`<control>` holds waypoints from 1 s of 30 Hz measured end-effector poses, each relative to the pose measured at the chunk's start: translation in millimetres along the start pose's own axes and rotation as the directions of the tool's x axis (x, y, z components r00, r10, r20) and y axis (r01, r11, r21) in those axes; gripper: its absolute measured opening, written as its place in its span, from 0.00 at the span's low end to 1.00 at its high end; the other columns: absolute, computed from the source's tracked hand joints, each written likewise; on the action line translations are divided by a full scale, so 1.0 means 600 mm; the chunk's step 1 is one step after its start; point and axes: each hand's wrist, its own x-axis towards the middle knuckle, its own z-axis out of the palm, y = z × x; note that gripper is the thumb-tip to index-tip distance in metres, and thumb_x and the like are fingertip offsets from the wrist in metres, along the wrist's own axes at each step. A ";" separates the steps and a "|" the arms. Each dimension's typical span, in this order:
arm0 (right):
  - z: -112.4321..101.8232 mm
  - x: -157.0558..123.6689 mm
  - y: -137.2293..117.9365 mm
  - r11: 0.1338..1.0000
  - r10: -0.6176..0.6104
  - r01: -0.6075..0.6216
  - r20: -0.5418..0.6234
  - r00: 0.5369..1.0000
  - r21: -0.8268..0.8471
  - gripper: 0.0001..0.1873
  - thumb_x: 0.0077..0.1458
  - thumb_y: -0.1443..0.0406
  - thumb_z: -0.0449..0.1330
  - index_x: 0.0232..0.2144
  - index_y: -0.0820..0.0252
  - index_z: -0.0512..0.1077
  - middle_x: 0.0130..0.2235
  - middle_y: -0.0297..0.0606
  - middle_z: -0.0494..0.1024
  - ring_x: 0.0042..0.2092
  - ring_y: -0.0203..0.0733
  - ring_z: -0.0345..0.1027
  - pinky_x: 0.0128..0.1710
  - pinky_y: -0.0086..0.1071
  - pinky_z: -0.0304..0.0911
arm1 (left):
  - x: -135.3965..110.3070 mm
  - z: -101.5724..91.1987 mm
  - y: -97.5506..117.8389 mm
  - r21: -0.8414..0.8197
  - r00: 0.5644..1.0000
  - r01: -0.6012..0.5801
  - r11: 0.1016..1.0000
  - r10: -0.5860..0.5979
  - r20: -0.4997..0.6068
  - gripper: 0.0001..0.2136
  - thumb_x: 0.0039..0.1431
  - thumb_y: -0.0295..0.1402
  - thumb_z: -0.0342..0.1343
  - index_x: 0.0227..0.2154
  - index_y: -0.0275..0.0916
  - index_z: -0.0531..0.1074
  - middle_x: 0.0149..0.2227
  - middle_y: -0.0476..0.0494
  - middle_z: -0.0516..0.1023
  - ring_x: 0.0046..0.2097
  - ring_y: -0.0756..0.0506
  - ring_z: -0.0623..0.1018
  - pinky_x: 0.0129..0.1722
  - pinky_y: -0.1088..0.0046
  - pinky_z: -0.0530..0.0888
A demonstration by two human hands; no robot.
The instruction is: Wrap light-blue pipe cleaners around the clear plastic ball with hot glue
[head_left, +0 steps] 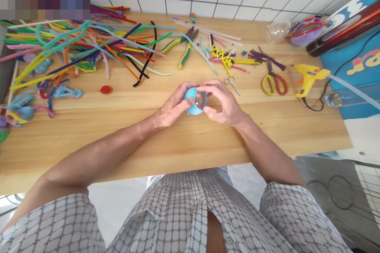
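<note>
Between both hands, just over the table, is a small transparent plastic ball (200, 99) with light-blue pipe cleaner (194, 108) wound in rings around its left part. My left hand (173, 106) wraps the blue-wound side, its thumb lying across the front. At the transparent side, my right hand (223, 102) curves its thumb and fingers around the edge and pinches it. The palms hide part of the ball. Small silver scissors (230, 83) lie just beyond my right hand.
Many coloured pipe cleaners (71, 47) are heaped at the left. Pliers (185, 45) and pipe cleaner scraps (222, 57) lie at the back. To the right are scissors with red and yellow handles (274, 81), a yellow glue gun (310, 77) with its cord, and a transparent dome (278, 31).
</note>
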 end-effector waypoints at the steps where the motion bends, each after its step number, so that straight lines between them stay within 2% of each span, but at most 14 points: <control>1: -0.001 0.000 0.000 1.000 -0.003 0.003 0.007 1.000 -0.010 0.30 0.60 0.58 0.67 0.64 0.52 0.74 0.61 0.47 0.77 0.60 0.56 0.76 0.57 0.53 0.77 | 0.001 0.000 0.000 -0.002 1.000 -0.005 1.000 0.005 0.001 0.29 0.75 0.57 0.55 0.67 0.43 0.67 0.63 0.36 0.77 0.61 0.34 0.78 0.65 0.49 0.76; 6: -0.003 0.003 -0.002 0.997 0.000 0.004 0.051 0.999 -0.071 0.34 0.58 0.58 0.69 0.65 0.51 0.72 0.62 0.49 0.77 0.61 0.60 0.75 0.59 0.57 0.77 | 0.002 -0.001 -0.001 0.003 1.000 -0.024 1.000 0.024 0.005 0.30 0.75 0.58 0.54 0.67 0.42 0.67 0.65 0.35 0.77 0.63 0.34 0.77 0.67 0.49 0.75; 19: -0.001 0.002 -0.004 0.990 -0.023 0.030 0.049 0.999 -0.135 0.32 0.60 0.58 0.69 0.65 0.51 0.72 0.62 0.49 0.77 0.61 0.60 0.75 0.59 0.58 0.77 | 0.000 -0.005 0.006 0.023 0.998 -0.053 0.998 0.052 0.043 0.30 0.77 0.58 0.53 0.68 0.41 0.66 0.66 0.33 0.75 0.65 0.33 0.76 0.69 0.47 0.74; 26: -0.002 0.002 -0.004 0.987 -0.037 0.045 0.057 0.998 -0.154 0.32 0.60 0.59 0.67 0.66 0.51 0.70 0.62 0.49 0.77 0.61 0.59 0.75 0.59 0.57 0.77 | -0.002 -0.003 0.003 -0.002 0.999 -0.033 0.999 0.033 0.041 0.32 0.72 0.57 0.62 0.69 0.43 0.64 0.66 0.33 0.74 0.62 0.35 0.77 0.64 0.52 0.77; 30: -0.002 0.003 -0.005 0.990 -0.025 0.034 0.063 0.998 -0.139 0.33 0.60 0.57 0.68 0.66 0.51 0.70 0.62 0.49 0.77 0.62 0.61 0.75 0.61 0.59 0.75 | -0.004 -0.003 0.004 -0.010 0.999 -0.028 1.000 0.029 0.041 0.32 0.72 0.56 0.62 0.69 0.44 0.65 0.64 0.34 0.74 0.60 0.36 0.77 0.61 0.53 0.78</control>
